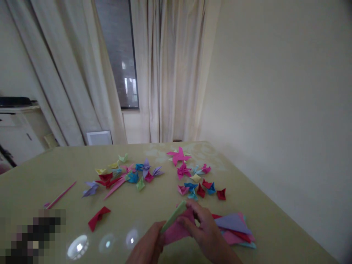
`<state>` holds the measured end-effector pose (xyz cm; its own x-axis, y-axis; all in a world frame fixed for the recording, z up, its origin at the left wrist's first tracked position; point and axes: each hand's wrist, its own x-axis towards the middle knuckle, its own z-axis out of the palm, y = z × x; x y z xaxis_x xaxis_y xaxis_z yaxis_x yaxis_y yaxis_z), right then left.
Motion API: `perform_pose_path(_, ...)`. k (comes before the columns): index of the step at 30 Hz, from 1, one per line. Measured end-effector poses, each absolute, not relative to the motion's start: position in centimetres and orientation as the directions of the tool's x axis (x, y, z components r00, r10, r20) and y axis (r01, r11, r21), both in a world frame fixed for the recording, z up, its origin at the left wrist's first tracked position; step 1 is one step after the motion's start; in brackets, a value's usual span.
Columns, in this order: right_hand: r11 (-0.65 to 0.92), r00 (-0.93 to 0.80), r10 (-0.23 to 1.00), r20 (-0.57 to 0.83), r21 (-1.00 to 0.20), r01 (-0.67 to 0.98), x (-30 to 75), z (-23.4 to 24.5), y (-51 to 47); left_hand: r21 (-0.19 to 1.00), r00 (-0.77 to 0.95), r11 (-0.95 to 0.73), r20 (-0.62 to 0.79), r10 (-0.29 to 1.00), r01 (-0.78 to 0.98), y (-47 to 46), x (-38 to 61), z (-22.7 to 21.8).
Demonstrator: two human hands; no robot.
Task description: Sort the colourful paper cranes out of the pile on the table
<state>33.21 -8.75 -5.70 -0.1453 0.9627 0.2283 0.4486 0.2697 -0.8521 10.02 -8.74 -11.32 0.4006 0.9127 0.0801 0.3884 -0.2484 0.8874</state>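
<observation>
Low at the front of the table, both my hands grip pieces of folded paper. My left hand is closed on the lower left end, its fingertips partly hidden. My right hand pinches the upper right side between thumb and fingers. The pink folded paper faces me, and a light green paper strip runs along its upper left edge. Whether the two are joined I cannot tell. Beside my right hand lies a pile of folded papers in lilac, red, pink and light blue, partly covered by the hand.
Several small origami pieces spread over the left middle of the table. More small folded pieces lie right of centre, behind a pink star shape. A red folded paper and a thin pink stick are at left. A wall borders the right side.
</observation>
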Motion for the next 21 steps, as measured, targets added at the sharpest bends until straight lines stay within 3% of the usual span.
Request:
perform_pose_path(4, 0.255, -0.006, 0.956, 0.292, -0.828, 0.5, 36.0, -6.3, -11.1, 0.866, 0.586, -0.312, 0.028, 0.81, 0.391, -8.5, 13.4, -8.2)
perform_pose_path(8, 0.197, 0.086, 0.951, 0.297, -0.796, 0.573, 39.4, -6.9, -13.2, 0.728, 0.744, -0.549, 0.082, 0.664, 0.41, -6.5, 14.8, -5.4)
perform_pose_path(10, 0.125, 0.184, 0.945, 0.271, -0.818, 0.562, 41.3, -6.6, -13.5, 0.54, 0.66, -0.623, 0.157, 0.735, 0.566, -3.6, 14.4, -4.7)
perform_pose_path(11, 0.078, 0.232, 0.943, 0.24, -0.835, 0.545, 42.2, -6.4, -13.4, 0.398, 0.55, -0.579, 0.197, 0.812, 0.712, -1.9, 13.9, -4.7)
perform_pose_path(12, 0.032, 0.274, 0.939, 0.207, -0.846, 0.532, 43.1, -6.2, -13.2, 0.338, 0.456, -0.506, 0.22, 0.862, 0.794, 0.0, 13.2, -4.9)
perform_pose_path(16, -0.07, 0.336, 0.923, 0.188, -0.777, 0.626, 46.3, -6.6, -11.8, 0.235, 0.248, -0.306, 0.246, 0.937, 0.922, 6.0, 9.9, -7.1)
perform_pose_path(18, -0.081, 0.364, 0.886, 0.288, -0.677, 0.731, 47.2, -7.6, -11.0, 0.213, 0.242, -0.292, 0.235, 0.942, 0.932, 7.1, 8.6, -8.3)
perform_pose_path(21, -0.026, 0.34, 0.762, 0.551, -0.499, 0.866, 47.0, -8.8, -10.1, 0.212, 0.271, -0.318, 0.225, 0.936, 0.924, 6.5, 7.7, -9.1)
